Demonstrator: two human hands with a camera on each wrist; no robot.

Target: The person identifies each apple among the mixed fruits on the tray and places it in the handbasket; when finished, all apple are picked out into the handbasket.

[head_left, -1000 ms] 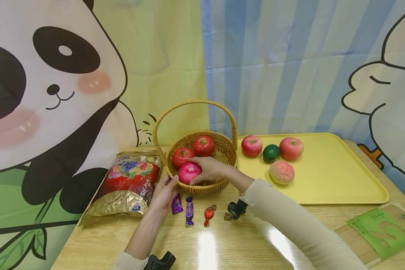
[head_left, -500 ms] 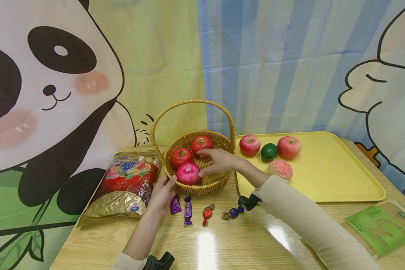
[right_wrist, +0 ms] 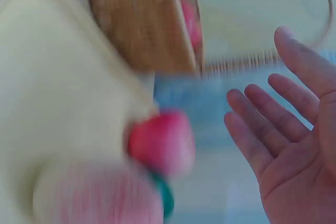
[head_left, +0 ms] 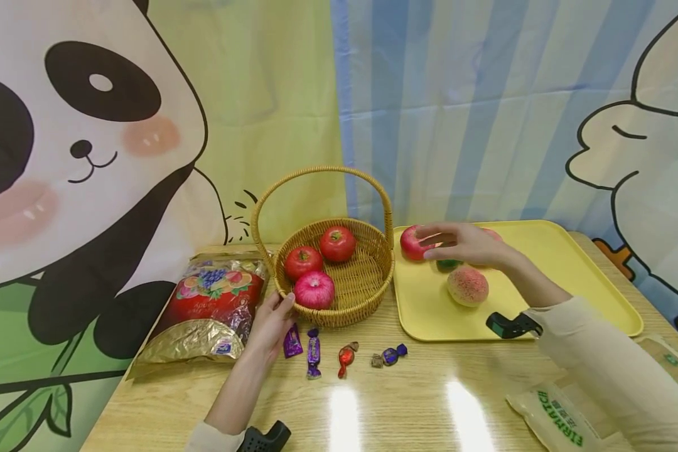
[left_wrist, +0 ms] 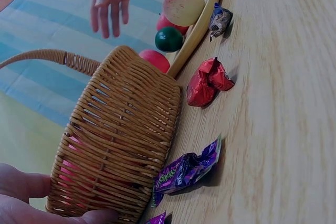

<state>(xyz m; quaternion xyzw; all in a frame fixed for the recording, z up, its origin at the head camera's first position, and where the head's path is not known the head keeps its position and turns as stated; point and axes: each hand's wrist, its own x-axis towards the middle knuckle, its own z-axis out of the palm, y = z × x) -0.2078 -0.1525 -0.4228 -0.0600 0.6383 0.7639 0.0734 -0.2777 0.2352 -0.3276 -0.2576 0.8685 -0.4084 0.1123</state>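
Left hand [head_left: 272,323] on basket [head_left: 353,314], right hand [head_left: 464,243] above tray [head_left: 565,282]

The table [head_left: 407,402] runs out of the bottom of the head view. At right, the tray loses part of its front edge behind a sleeve [head_left: 616,358], which also covers much of a packet [head_left: 559,408] at lower right. The basket stands at centre, its rim pinched at front left by the left hand. The right hand's fingers are wide apart, holding nothing; that hand screens most of the rear apple [head_left: 493,234] and the green fruit [head_left: 447,266], and overlaps the pink apple [head_left: 411,243] at the tray's upper left. A purple sweet [left_wrist: 156,220] is cut off at the left wrist view's bottom edge.
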